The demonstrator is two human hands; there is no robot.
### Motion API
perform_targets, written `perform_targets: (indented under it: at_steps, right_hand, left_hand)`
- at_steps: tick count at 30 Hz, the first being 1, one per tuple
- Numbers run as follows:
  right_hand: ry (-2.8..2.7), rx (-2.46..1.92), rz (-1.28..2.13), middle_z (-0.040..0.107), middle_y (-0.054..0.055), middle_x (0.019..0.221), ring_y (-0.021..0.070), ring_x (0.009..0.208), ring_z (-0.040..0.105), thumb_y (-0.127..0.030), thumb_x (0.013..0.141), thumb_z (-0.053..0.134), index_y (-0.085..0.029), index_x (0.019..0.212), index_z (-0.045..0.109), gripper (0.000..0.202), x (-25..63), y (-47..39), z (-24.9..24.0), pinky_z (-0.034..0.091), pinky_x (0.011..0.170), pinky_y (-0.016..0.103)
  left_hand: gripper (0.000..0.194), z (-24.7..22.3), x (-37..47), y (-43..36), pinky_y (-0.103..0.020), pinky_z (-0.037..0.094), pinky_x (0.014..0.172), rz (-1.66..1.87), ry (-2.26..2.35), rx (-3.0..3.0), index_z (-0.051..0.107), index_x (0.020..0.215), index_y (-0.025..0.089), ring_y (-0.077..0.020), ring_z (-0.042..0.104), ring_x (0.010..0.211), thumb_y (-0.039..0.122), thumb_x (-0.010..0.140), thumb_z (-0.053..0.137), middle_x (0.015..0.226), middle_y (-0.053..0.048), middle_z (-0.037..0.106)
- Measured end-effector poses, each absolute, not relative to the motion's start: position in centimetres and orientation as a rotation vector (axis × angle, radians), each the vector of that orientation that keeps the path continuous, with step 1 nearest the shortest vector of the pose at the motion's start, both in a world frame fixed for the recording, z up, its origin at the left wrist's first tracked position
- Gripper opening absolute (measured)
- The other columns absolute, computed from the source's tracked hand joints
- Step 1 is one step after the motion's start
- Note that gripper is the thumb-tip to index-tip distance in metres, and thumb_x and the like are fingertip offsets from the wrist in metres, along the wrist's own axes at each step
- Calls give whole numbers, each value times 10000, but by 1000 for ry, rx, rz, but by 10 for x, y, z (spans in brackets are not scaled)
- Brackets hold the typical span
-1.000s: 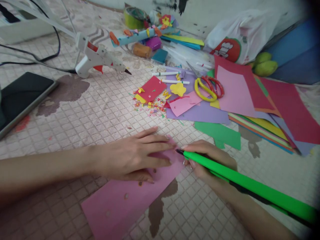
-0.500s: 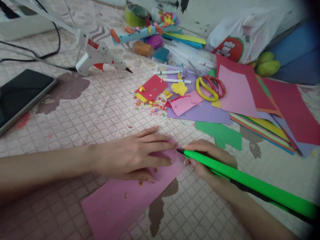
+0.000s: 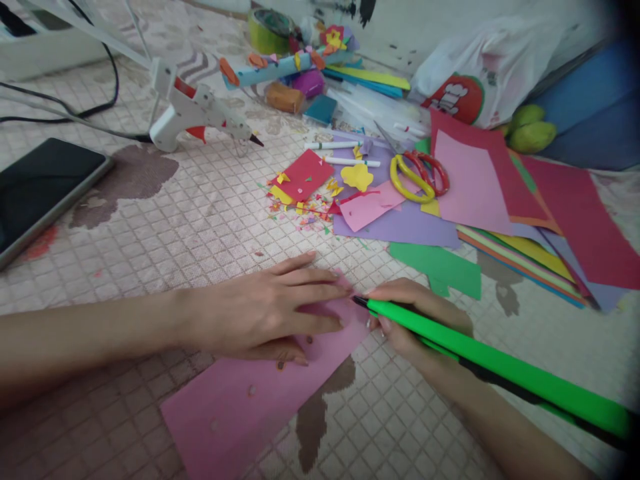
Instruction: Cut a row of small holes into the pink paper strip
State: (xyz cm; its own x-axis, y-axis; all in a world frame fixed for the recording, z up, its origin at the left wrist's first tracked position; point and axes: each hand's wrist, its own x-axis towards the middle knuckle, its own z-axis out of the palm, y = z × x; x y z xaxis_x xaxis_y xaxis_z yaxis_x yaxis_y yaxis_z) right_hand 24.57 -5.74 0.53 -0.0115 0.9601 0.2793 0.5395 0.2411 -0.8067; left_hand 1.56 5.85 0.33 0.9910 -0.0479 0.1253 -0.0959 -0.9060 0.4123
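A strip of pink paper (image 3: pixel 235 407) with small dark-edged holes or marks lies slanted on the patterned tablecloth. My left hand (image 3: pixel 270 310) rests flat across its upper part, fingers spread and pointing right. A long green tool with a black tip (image 3: pixel 480 347) is in my right hand (image 3: pixel 415 313), whose fingers are wrapped round its front end. The tip touches or nearly touches the paper's upper right part, just beside my left fingertips. Part of the paper is hidden under my left hand.
A white glue gun (image 3: pixel 195 110) and a phone (image 3: pixel 47 190) lie at the left. Scissors (image 3: pixel 413 179), paper scraps and coloured sheets (image 3: pixel 470 177) spread over the back right. Behind them are a plastic bag (image 3: pixel 485 73), a roll of tape (image 3: pixel 270 32) and green fruit (image 3: pixel 533 130).
The whole view has shifted very slightly. Both hands, the green tool and the pink paper keep their places relative to one another.
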Motion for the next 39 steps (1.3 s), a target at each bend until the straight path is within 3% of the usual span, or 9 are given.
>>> perform_targets:
  at_steps: [12, 25, 34, 39]
  right_hand:
    - [-1650, -1387, 641, 675, -28, 767, 120, 640, 628, -78, 790, 607, -260, 964, 682, 263, 250, -61, -7, 509, 576, 264]
    - [-1713, -1420, 590, 697, -14, 821, 137, 705, 642, -65, 784, 606, -257, 977, 683, 283, 250, -60, -6, 531, 654, 290]
    - [-1556, -1421, 593, 678, -26, 754, 113, 596, 619, -70, 804, 571, -248, 962, 679, 262, 243, -63, 1, 506, 535, 253]
    - [-1582, -1429, 592, 674, -38, 735, 110, 606, 624, -59, 796, 584, -264, 955, 688, 279, 241, -64, 0, 503, 559, 259]
  left_hand:
    - [442, 5, 15, 58, -529, 127, 1205, 144, -96, 2714, 535, 1336, 177, -280, 253, 1458, 428, 981, 458, 1543, -147, 323]
    - [443, 7, 17, 58, -529, 134, 1203, 128, -98, 2702, 530, 1343, 180, -276, 258, 1456, 424, 978, 465, 1536, -147, 336]
    - [441, 7, 17, 58, -524, 130, 1205, 132, -78, 2694, 527, 1346, 191, -275, 267, 1453, 420, 972, 484, 1536, -144, 335]
    - [435, 6, 16, 57, -526, 134, 1204, 147, -80, 2695, 532, 1342, 190, -274, 270, 1452, 417, 975, 476, 1528, -144, 354]
